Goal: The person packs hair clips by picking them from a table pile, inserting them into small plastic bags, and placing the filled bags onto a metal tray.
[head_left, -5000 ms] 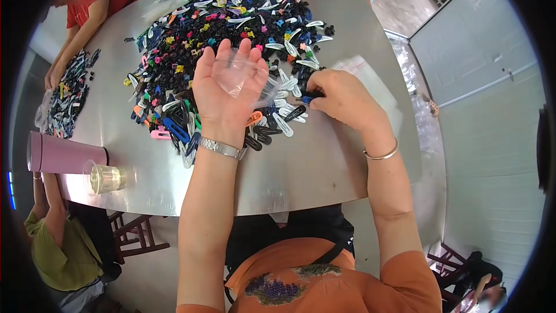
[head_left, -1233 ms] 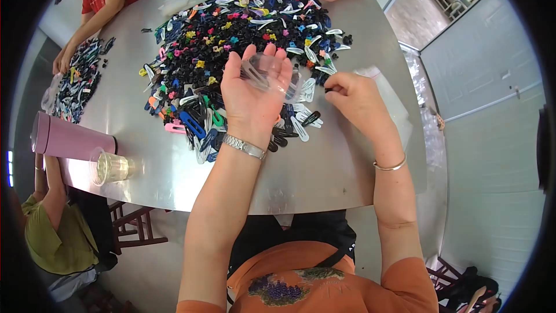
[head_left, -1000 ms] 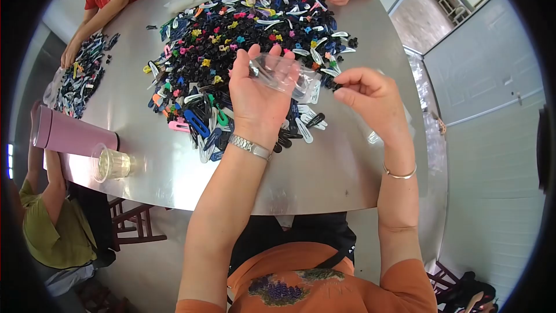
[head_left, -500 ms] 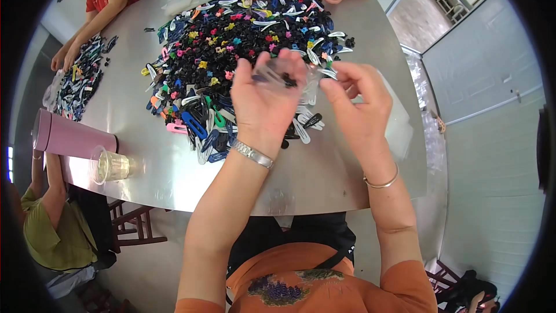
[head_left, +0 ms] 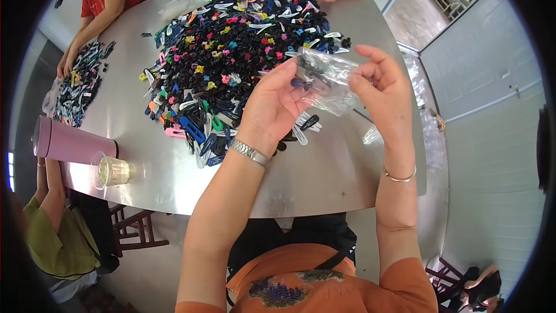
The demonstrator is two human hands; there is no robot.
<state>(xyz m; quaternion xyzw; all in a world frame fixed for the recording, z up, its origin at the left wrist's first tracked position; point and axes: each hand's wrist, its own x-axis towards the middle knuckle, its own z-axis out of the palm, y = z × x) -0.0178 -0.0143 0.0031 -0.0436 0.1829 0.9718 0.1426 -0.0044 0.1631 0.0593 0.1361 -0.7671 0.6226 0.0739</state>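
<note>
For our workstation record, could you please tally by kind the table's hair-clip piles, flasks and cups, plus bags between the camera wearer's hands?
Hair-clip piles: 2
Pink flask: 1
Clear cup: 1
Held bag: 1
Total: 5

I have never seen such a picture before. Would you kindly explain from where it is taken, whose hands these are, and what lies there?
No machine here: a camera on a person's head looks forward and down at their own bare hands. The left hand and right hand hold a clear plastic bag between them; dark pieces seem to be inside. The metal table bears a heap of colourful hair clips, a pink bottle and a clear cup.
</note>
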